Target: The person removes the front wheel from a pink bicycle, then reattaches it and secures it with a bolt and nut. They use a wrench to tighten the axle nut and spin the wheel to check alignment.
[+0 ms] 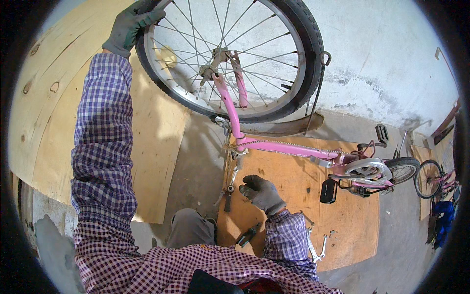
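Steadying the tyre well asks the left hand, grasping it at upper left, to avoid the spokes, while the right hand, below centre, hovers released.

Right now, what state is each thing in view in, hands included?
Left hand in grey glove: gripping the black-tyred spoked wheel.
Right hand in grey glove: fingers loosely curled, no held object visible.
Wheel: raised, set in the pink metal fork.
Pink metal bicycle: upside down.
Silver metal wrenches: lying on the flat orange-brown board.
Dark elongated tool: lying on the board, type unclear.
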